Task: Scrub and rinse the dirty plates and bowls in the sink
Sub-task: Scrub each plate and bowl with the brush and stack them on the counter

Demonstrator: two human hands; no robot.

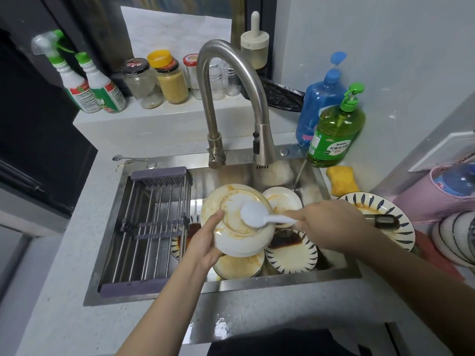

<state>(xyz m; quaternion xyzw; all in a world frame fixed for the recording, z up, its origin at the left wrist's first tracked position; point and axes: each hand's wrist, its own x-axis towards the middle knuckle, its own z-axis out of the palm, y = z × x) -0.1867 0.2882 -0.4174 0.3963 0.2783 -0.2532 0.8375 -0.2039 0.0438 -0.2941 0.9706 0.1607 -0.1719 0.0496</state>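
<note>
My left hand [205, 242] grips a white bowl [239, 240] smeared with orange sauce, tilted over the steel sink [282, 277]. My right hand [331, 224] holds the handle of a white scrub brush [253, 214], whose head lies inside the bowl. Under the bowl lie dirty dishes: a plate with orange residue [240, 267], a blue-patterned plate with dark sauce [291, 251] and a small white dish [282, 201]. A patterned plate [385, 209] with sauce sits on the sink's right edge, partly hidden by my right wrist.
A drying rack [151, 222] spans the sink's left half. The curved faucet [231, 104] arches over the back. Green [334, 134] and blue [318, 104] soap bottles and a yellow sponge [341, 181] stand at the right. Jars and spray bottles line the back ledge. Stacked bowls [455, 240] sit far right.
</note>
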